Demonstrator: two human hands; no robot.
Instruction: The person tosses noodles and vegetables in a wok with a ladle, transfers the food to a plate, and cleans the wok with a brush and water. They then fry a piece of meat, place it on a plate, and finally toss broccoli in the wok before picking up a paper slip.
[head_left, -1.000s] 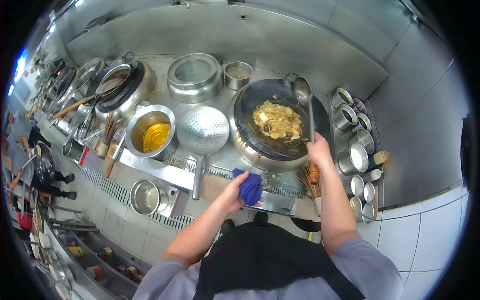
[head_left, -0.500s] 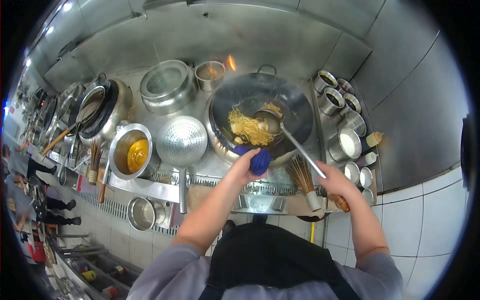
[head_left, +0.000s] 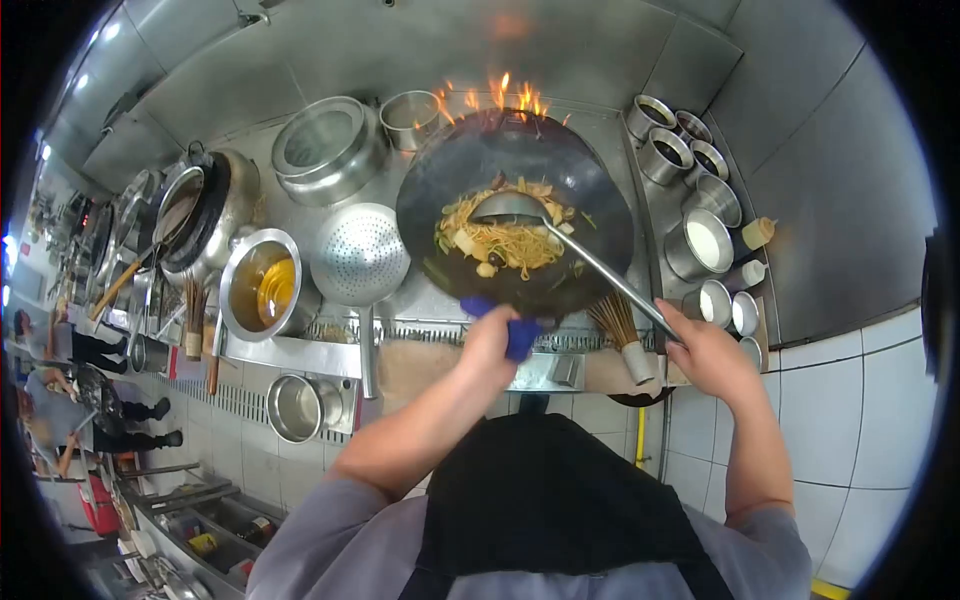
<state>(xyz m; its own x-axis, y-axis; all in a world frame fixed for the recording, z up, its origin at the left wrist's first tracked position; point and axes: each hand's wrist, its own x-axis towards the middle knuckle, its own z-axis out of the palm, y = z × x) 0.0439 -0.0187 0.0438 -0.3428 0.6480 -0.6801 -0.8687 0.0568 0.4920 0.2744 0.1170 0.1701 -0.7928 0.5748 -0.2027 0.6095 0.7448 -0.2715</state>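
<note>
Blue cloth [head_left: 521, 341] is bunched in my left hand [head_left: 487, 345], fingers closed at the wok's [head_left: 592, 190] near rim. Right hand's [head_left: 708, 352] wrapped round the ladle [head_left: 508, 206], bowl over the noodles [head_left: 520, 252] in the wok. Looks like mid-stir to me; next move calls for firm grips, minding those flames [head_left: 504, 92] out back.

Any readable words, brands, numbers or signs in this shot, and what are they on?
No text can be read.
Squeeze bottles: no lettering can be made out.
Yellow item at lower left: too small and blurred to read.
Wok, ladle, cloth: no marks visible.
</note>
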